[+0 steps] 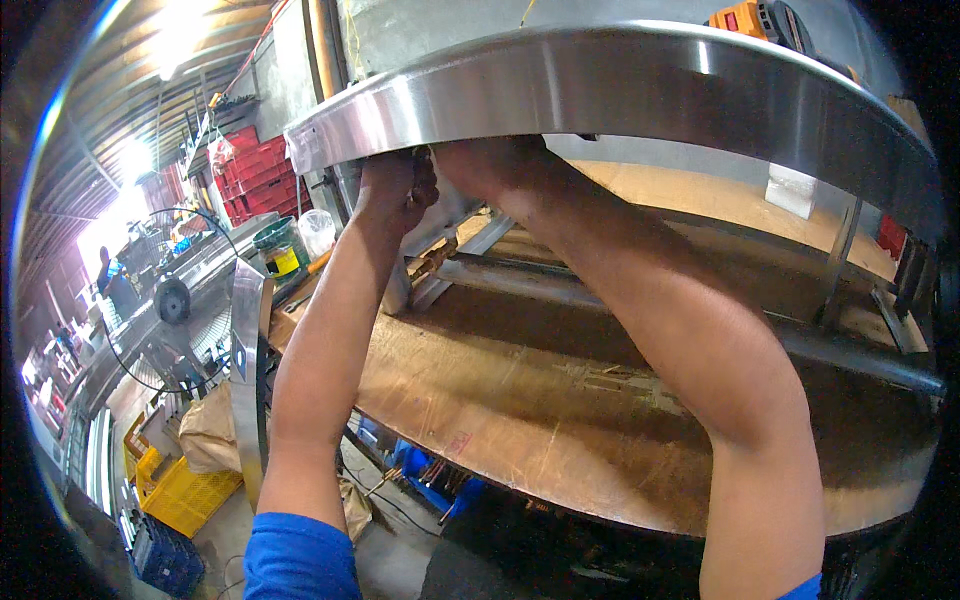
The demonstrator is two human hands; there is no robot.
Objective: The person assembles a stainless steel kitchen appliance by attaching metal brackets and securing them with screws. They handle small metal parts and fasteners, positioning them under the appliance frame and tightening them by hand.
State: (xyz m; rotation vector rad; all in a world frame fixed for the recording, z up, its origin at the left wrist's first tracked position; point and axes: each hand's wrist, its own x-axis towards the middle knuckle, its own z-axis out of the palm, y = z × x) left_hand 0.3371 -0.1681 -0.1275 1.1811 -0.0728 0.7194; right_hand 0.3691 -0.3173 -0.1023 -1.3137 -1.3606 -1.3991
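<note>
A brushed stainless steel panel (pixel 600 85) with a deep front edge spans the upper part of the view. Both my arms reach up beneath it. My left hand (pixel 408 183) is near the panel's left end, its visible fingers curled; what they hold, if anything, is hidden. Close beside it on the right, my right hand (pixel 490 160) goes up behind the panel's lower edge, so its fingers do not show. Below the hands runs a round metal tube (pixel 530 280), joined to a short upright leg (pixel 397 288).
Under the frame lies a worn wooden tabletop (pixel 480 400). An orange and black power tool (pixel 745 18) rests on top of the panel. A white block (pixel 790 190) stands at the back right. Yellow crates (pixel 190 495), red crates (pixel 255 175) and a green bucket (pixel 280 245) are on the left.
</note>
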